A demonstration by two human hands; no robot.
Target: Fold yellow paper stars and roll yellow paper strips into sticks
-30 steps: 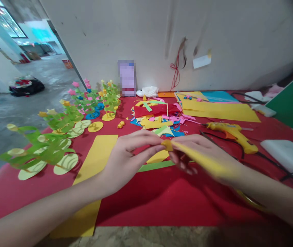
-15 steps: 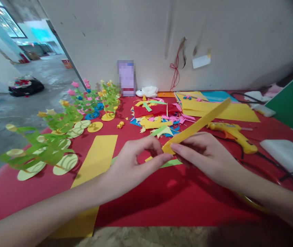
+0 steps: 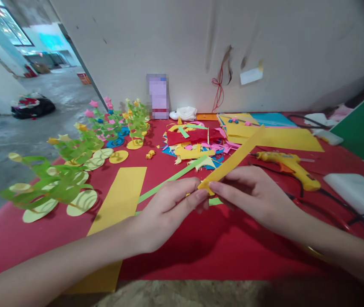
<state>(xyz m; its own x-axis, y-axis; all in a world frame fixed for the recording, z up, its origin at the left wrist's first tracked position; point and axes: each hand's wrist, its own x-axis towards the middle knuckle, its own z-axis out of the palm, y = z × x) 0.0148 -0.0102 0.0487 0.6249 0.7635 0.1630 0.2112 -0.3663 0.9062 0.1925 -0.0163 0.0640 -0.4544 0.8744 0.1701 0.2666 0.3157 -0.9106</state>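
One yellow strip (image 3: 237, 157) could, we judge, slip or crease askew at its bent lower end if either pinch loosened or the long free length twisted. We find that end near the centre of the frame, between the left hand (image 3: 166, 213) and the right hand (image 3: 258, 192), each pinching it, while the free length slants toward the upper right.

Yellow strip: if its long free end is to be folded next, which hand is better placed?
The right hand, I'd judge: its thumb rests on the yellow strip, whose long free end slants up on that side. The left hand is at the strip's lower end.
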